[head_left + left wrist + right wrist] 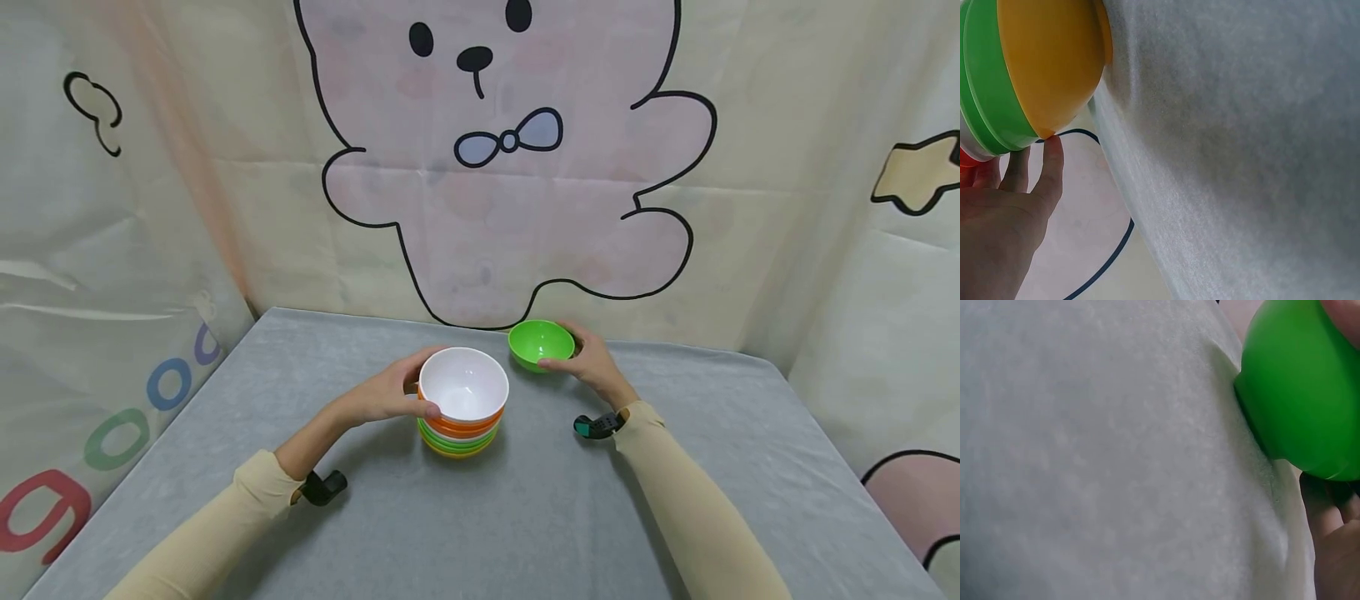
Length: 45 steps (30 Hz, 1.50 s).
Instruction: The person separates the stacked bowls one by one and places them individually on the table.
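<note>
A stack of nested bowls stands near the middle of the table, a white bowl (465, 387) on top with orange, white and green rims below it. The lowest is a yellow bowl (1054, 62), its base on the cloth. My left hand (386, 393) grips the stack from the left, thumb at the near side and fingers behind. To the right and farther back, a single green bowl (536, 343) sits upright by the table's far edge. My right hand (592, 364) holds this bowl at its right side, thumb in front and fingers behind.
Grey cloth (480, 525) covers the table. A curtain (480, 200) with a bear drawing hangs right behind the far edge, and patterned curtains (112, 275) flank the sides. A dark wrist device (324, 488) sits on the left wrist, another device (597, 426) on the right.
</note>
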Each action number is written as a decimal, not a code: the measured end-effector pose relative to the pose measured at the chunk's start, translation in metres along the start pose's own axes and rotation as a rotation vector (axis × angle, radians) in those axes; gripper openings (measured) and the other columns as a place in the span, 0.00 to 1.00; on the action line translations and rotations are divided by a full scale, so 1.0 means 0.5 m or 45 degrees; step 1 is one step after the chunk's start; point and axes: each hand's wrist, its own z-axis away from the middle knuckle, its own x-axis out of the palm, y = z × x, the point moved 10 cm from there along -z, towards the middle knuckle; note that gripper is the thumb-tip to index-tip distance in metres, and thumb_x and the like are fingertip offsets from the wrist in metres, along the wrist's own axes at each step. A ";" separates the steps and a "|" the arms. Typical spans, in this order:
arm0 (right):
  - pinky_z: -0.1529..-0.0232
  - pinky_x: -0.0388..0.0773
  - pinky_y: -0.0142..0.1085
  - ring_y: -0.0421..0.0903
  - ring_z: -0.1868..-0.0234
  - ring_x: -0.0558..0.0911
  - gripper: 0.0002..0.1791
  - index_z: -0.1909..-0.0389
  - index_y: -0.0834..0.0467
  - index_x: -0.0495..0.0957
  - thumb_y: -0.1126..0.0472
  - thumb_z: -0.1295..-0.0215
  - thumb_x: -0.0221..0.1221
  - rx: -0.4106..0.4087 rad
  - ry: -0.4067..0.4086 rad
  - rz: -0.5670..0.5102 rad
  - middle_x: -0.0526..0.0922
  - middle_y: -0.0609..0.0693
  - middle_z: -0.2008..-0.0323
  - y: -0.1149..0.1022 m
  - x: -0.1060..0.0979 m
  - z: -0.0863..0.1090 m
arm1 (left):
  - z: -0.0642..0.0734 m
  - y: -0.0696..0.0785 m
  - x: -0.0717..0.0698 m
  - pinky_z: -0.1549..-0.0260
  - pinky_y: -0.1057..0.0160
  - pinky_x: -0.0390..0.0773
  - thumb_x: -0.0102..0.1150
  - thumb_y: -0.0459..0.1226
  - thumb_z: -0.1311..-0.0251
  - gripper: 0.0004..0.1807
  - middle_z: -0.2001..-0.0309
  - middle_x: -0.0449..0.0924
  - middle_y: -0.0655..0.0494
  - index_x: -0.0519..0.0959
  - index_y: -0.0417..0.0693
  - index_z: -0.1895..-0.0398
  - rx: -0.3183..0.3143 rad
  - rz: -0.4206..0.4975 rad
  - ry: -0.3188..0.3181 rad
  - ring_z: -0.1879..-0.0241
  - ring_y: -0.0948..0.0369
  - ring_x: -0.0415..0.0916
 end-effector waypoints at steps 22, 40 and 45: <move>0.33 0.66 0.53 0.62 0.30 0.66 0.57 0.22 0.66 0.52 0.62 0.46 0.77 0.052 -0.263 0.153 0.61 0.64 0.27 -0.004 -0.010 0.029 | -0.006 0.002 0.005 0.37 0.47 0.69 0.74 0.53 0.43 0.50 0.32 0.69 0.49 0.59 0.45 0.23 0.030 0.048 -0.012 0.36 0.51 0.68; 0.46 0.78 0.35 0.61 0.38 0.77 0.28 0.34 0.65 0.72 0.62 0.31 0.67 -0.089 -0.106 0.151 0.75 0.65 0.37 -0.070 -0.105 0.081 | 0.001 -0.003 0.001 0.38 0.47 0.69 0.74 0.53 0.44 0.51 0.32 0.69 0.51 0.59 0.47 0.22 -0.011 0.034 0.002 0.36 0.52 0.68; 0.48 0.79 0.34 0.59 0.42 0.80 0.24 0.36 0.67 0.74 0.64 0.30 0.65 -0.143 -0.085 0.145 0.78 0.64 0.40 -0.090 -0.108 0.100 | 0.000 -0.001 0.005 0.38 0.46 0.69 0.74 0.52 0.43 0.50 0.32 0.69 0.51 0.59 0.47 0.22 0.001 0.045 -0.006 0.36 0.51 0.68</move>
